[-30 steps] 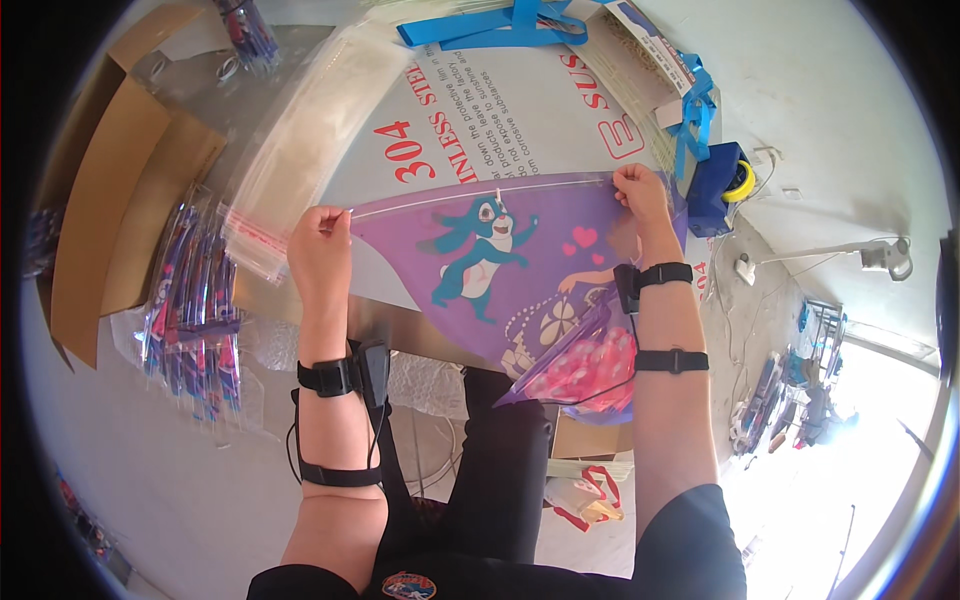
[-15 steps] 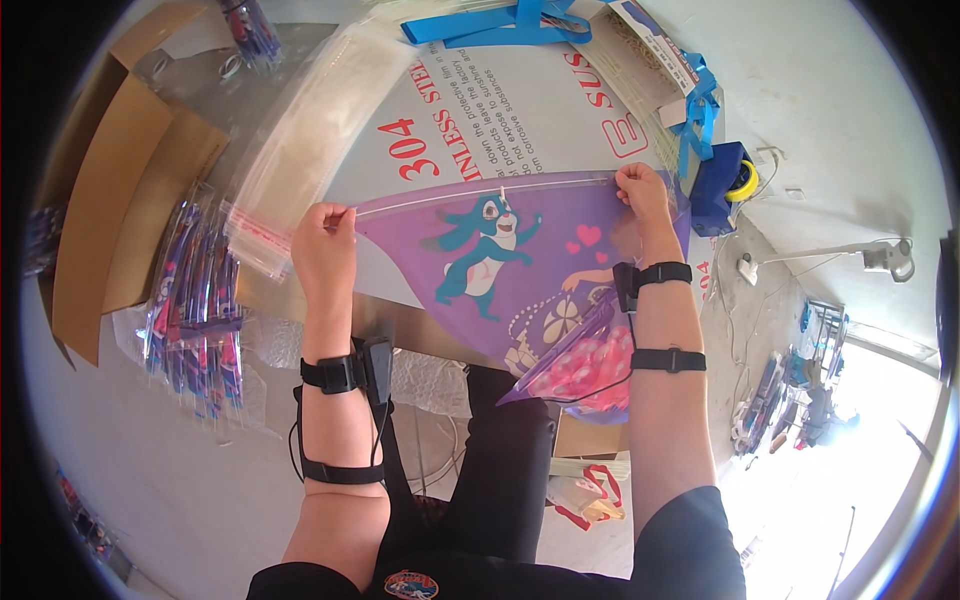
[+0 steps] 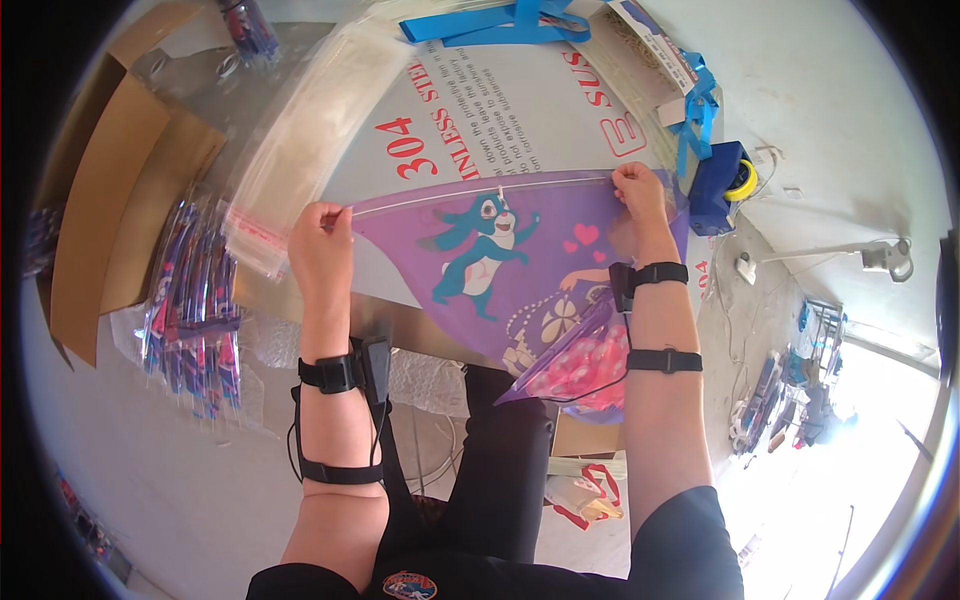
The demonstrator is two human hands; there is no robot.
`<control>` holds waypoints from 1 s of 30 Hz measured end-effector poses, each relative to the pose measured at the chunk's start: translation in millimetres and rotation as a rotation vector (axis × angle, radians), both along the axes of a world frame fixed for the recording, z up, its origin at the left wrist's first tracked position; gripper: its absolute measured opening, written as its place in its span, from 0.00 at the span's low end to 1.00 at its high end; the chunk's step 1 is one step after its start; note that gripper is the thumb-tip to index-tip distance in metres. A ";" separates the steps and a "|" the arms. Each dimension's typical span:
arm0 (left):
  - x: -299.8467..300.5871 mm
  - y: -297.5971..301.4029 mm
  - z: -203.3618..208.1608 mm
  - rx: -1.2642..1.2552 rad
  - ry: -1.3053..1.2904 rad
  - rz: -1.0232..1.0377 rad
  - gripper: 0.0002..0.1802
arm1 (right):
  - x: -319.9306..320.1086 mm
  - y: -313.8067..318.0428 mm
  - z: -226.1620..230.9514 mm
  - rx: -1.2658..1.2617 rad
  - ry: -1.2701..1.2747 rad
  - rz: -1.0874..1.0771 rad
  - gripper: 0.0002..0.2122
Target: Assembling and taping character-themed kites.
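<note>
A thin purple kite [image 3: 410, 240], printed with a blue cartoon animal, pink hearts and a red-pink dotted figure, is stretched between my two hands over the worktable. A thin white rod or cord [image 3: 430, 198] runs along its far edge. My left hand [image 3: 324, 235] pinches the left end of that edge, fingers closed. At the right, my right hand [image 3: 640, 188] closes on the same edge near its other end. The kite's near part hangs in folds over the table's front edge, and my right forearm hides some of it.
Clear plastic bags [image 3: 310, 130] lie stacked on the table's left. Beyond them stands an open cardboard box [image 3: 125, 190], beside packaged colourful bundles [image 3: 190, 320]. Blue strips [image 3: 500, 28] lie at the back. A blue tape dispenser [image 3: 718, 190] sits at the right.
Almost nothing differs. Both hands keep their hold on the kite's edge, and the whole kite and arms have shifted very slightly left in the picture.
</note>
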State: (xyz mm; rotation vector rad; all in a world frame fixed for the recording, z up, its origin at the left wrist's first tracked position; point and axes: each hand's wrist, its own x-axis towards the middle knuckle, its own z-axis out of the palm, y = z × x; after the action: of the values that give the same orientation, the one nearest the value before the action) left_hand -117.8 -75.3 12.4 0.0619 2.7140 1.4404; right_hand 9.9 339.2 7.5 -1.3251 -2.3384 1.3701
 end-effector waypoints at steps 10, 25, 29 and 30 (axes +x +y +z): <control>0.8 1.2 2.2 -0.018 0.035 -0.007 0.06 | 1.5 2.1 0.7 0.017 0.011 0.001 0.05; 0.3 2.0 1.5 -0.095 0.063 -0.021 0.07 | 2.5 10.0 -12.7 0.077 -0.014 0.027 0.05; 0.9 3.3 3.3 -0.119 0.089 -0.031 0.07 | 2.5 10.7 -12.4 0.094 -0.035 0.026 0.06; 1.1 3.0 4.0 -0.115 0.093 -0.033 0.08 | 2.3 10.0 -11.8 0.088 -0.040 0.022 0.06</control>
State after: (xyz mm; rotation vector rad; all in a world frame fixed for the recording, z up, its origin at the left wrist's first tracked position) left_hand -116.6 -72.3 16.3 0.1707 2.8496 1.3024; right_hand 12.2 349.2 -4.4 -1.3176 -2.4155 1.2425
